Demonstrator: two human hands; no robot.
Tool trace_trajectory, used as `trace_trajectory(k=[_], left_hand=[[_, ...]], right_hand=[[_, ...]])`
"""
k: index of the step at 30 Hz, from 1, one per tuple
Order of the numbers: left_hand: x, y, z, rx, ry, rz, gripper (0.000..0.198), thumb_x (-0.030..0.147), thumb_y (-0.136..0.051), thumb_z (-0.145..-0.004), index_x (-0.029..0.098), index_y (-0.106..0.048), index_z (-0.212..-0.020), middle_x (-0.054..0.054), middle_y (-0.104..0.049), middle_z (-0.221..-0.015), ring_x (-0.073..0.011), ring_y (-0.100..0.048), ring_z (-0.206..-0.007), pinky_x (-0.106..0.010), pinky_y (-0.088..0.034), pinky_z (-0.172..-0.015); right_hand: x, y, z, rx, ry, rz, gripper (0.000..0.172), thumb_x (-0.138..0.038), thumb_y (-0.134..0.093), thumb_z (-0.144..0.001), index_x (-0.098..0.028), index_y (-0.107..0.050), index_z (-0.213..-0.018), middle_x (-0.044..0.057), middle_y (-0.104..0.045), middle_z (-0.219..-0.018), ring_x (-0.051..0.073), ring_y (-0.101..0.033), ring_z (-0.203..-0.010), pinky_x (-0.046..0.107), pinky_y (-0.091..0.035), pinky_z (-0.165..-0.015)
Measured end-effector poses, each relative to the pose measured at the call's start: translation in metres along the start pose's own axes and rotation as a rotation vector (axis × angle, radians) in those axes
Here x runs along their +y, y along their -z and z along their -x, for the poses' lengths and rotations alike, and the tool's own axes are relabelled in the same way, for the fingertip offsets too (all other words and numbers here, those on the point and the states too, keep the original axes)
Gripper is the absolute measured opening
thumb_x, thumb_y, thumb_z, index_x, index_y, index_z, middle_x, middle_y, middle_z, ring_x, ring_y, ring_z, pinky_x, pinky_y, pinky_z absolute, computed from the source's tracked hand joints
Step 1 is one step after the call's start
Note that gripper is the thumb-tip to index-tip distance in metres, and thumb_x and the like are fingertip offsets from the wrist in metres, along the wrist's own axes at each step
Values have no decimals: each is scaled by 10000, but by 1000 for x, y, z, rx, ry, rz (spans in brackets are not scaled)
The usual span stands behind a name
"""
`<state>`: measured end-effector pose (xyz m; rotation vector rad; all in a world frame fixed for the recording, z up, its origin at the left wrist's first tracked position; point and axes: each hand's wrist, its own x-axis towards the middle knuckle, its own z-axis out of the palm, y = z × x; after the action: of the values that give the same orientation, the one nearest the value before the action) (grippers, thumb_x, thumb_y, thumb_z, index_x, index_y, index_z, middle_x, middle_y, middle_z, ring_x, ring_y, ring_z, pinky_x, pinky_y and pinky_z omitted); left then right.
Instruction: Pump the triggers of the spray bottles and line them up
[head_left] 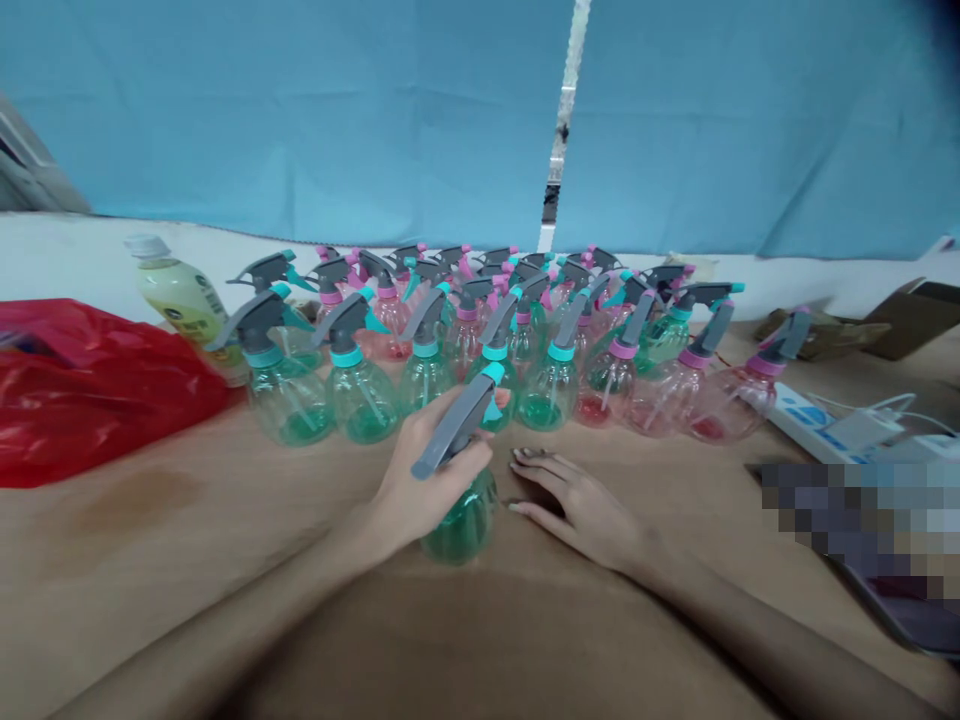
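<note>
My left hand (431, 475) is wrapped round the neck of a green spray bottle (459, 525) with a grey trigger head and a turquoise nozzle. The bottle is near the middle of the table, in front of the others. Beside it, my right hand (574, 500) rests on the tabletop, fingers stretched out and apart, holding nothing. Behind both hands stand several rows of like spray bottles, such as a green one (365, 400) with a turquoise collar and a pink one (604, 385) with a pink collar. Part of the held bottle is hidden by my left hand.
A red plastic bag (112, 400) and a bottle of yellowish drink (180, 295) are at the left. To the right lie a white power strip (817, 420) with cables, a pixelated dark device (885, 600) and a cardboard box (919, 320). Blue sheeting (337, 120) covers the wall.
</note>
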<state>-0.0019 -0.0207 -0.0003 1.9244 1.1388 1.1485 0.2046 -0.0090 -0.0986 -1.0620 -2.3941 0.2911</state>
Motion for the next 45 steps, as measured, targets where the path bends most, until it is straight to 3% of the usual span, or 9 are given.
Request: trace_trajectory(k=[7,15,27,40,45], left_hand=[[-1,1,-1,-1,9,9,364,167,-487,-741,239,-572,-1087,-35,-662,-1031,-163,-653,-817,-280,-517,-728],[-2,3,-3,-27,-17,-9,313,201,-484,-740,231,-567,-1040,-38,-653,-927,-175,-640,-763,-317,-511,-719],[-1,6,-2,-15,-22,-106,209,212,-477,-743,209,-593,-917,27,-532,-646,-124,-489,-573,-247,-419,-550],[4,7,-3,-45,-14,-62,143,224,-457,-732,191,-570,-813,-20,-603,-791,-171,-553,-728,-308,-447,-683],[4,6,-3,22,-37,-153,231,221,-463,-731,223,-607,-912,13,-589,-724,-140,-495,-606,-266,-425,-585]], right_hand=[[0,0,1,-12,-4,4,483,-459,-456,-881,-195,-481,-1284,93,-528,-1306,229,-454,-1233,462,-352,-1053],[1,0,1,-26,-2,14,490,-464,-445,-885,-184,-477,-1286,89,-521,-1315,218,-441,-1244,446,-345,-1062],[2,-1,2,1,1,-21,477,-455,-466,-875,-231,-468,-1296,79,-519,-1317,233,-446,-1240,480,-358,-1044],[1,0,3,-4,2,-20,480,-449,-463,-879,-221,-464,-1301,80,-514,-1323,229,-437,-1248,470,-350,-1054],[1,-1,3,4,2,-25,470,-444,-463,-880,-232,-464,-1300,76,-518,-1319,231,-444,-1243,480,-360,-1045]])
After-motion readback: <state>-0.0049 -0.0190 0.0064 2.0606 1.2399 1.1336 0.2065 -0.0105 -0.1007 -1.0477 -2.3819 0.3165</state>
